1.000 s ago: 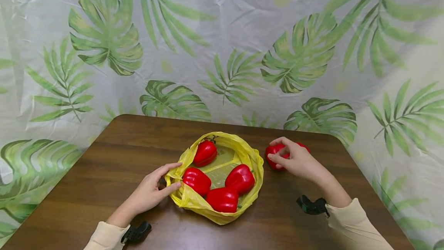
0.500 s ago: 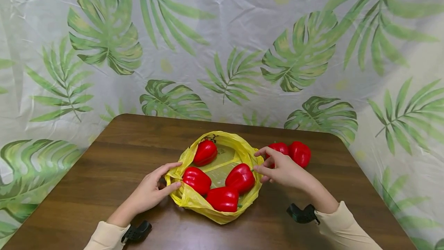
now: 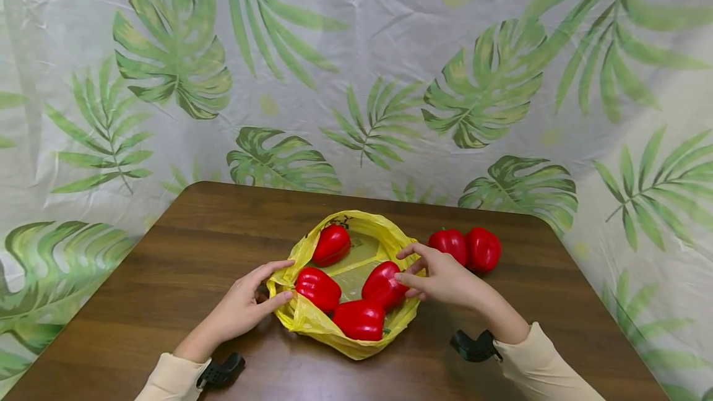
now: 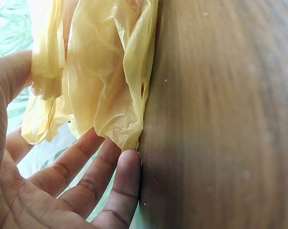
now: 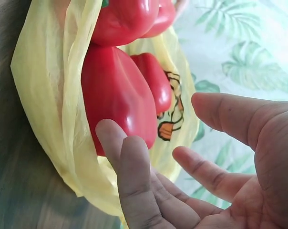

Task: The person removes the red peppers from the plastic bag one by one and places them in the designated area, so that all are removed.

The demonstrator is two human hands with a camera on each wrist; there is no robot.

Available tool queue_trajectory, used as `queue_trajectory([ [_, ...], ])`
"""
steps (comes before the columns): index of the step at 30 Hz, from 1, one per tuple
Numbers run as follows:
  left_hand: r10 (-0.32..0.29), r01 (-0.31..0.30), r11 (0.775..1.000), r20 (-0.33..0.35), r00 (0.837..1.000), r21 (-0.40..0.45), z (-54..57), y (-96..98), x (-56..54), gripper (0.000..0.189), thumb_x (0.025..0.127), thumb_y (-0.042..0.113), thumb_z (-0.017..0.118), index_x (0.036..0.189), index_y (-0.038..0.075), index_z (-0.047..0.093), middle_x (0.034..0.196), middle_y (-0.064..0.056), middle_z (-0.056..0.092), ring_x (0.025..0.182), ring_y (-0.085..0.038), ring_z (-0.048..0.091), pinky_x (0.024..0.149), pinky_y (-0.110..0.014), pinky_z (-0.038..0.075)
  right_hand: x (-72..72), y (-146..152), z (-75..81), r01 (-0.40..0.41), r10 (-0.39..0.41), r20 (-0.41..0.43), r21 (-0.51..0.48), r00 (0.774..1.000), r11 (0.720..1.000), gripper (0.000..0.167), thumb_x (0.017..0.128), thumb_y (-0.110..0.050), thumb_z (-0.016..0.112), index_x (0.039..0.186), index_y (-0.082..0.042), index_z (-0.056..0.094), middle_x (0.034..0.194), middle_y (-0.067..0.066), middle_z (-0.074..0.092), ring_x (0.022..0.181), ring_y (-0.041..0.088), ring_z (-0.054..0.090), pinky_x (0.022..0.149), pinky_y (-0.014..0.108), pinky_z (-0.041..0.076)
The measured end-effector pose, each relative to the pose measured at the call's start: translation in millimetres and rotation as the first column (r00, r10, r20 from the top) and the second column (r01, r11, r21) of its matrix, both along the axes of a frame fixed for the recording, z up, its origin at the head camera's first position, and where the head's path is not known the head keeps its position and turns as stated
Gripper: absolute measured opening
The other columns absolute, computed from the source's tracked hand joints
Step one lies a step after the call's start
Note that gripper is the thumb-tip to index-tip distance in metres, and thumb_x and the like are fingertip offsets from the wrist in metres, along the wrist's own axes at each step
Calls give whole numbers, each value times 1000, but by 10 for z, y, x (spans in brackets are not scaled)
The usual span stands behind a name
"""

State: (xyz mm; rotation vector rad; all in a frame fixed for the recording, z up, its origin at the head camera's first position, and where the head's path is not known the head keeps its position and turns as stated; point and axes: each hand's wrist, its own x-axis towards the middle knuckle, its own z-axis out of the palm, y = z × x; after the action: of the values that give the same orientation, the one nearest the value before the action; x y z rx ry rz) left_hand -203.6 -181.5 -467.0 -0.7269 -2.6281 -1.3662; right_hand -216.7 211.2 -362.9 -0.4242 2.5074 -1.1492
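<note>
A yellow plastic bag [image 3: 312, 323] lies spread on the table with its mouth wide and its rim rolled down. Red bell peppers sit inside: one at the back [image 3: 331, 245], one at the left [image 3: 317, 289], one at the front [image 3: 359, 320] and one at the right [image 3: 381, 286]. My left hand [image 3: 243, 302] holds the bag's left rim, thumb over the edge and the lower fingers against the outside. Reaching over the right rim, my right hand [image 3: 445, 278] has its fingers spread close beside the right-hand pepper; nothing is gripped between them in the right wrist view.
Two more red bell peppers, one [image 3: 447, 241] touching the other [image 3: 483, 249], stand on the brown wooden table [image 3: 223, 228] to the right, just behind my right hand. A leaf-patterned cloth [image 3: 379, 48] hangs behind the table's far edge.
My right hand has come away from the two peppers on the right and moved left over the bag's right rim, holding nothing. The left hand stays on the bag's rim.
</note>
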Motion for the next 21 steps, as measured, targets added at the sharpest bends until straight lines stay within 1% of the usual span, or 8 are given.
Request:
queue_trajectory([
  [3, 3, -3, 1000, -1, 1000, -4, -2, 0, 1, 53, 103, 30, 75, 152, 20, 60, 153, -11, 63, 111, -10, 62, 72, -24, 58, -1, -40, 7, 6, -6, -11, 19, 1000, 1000, 49, 100, -24, 77, 139, -2, 57, 111, 14, 76, 87, 29, 81, 76, 41, 65],
  [6, 3, -3, 1000, 4, 1000, -3, -2, 3, 5, 54, 103, 30, 75, 153, 19, 59, 154, -12, 62, 113, -11, 63, 73, -24, 58, -9, -82, 19, 17, -17, -15, 36, 1000, 999, 48, 100, -25, 78, 138, -4, 59, 115, 14, 75, 89, 30, 80, 75, 40, 65],
  [12, 7, -7, 1000, 10, 1000, -1, 9, 8, 10, 54, 102, 30, 75, 153, 17, 59, 155, -12, 61, 111, -10, 63, 73, -24, 58, -30, -191, 43, -5, 8, -36, 77, 999, 997, 48, 99, -28, 79, 136, -6, 60, 123, 18, 73, 90, 29, 78, 74, 38, 65],
  [17, 2, -2, 1000, 2, 1000, 1, 11, 10, 9, 54, 102, 29, 76, 152, 16, 60, 154, -13, 62, 105, -8, 62, 72, -24, 58, -68, -269, 43, -19, 30, -77, 140, 997, 990, 46, 98, -32, 79, 135, -9, 63, 126, 16, 73, 86, 23, 74, 75, 35, 63],
  [19, 1, -1, 1000, -7, 1000, 1, 11, 11, 8, 54, 102, 28, 76, 152, 16, 60, 153, -13, 63, 104, -7, 62, 71, -24, 58, -92, -299, 34, -24, 42, -105, 168, 994, 985, 46, 98, -32, 79, 135, -10, 64, 125, 15, 73, 91, 21, 73, 76, 34, 62],
  [21, 1, -1, 1000, -12, 1000, 1, 8, 11, 8, 54, 102, 28, 77, 152, 16, 60, 153, -12, 63, 104, -7, 62, 71, -24, 58, -117, -332, 18, -31, 55, -126, 187, 991, 982, 45, 98, -32, 79, 135, -10, 64, 125, 15, 74, 98, 22, 73, 76, 32, 61],
])
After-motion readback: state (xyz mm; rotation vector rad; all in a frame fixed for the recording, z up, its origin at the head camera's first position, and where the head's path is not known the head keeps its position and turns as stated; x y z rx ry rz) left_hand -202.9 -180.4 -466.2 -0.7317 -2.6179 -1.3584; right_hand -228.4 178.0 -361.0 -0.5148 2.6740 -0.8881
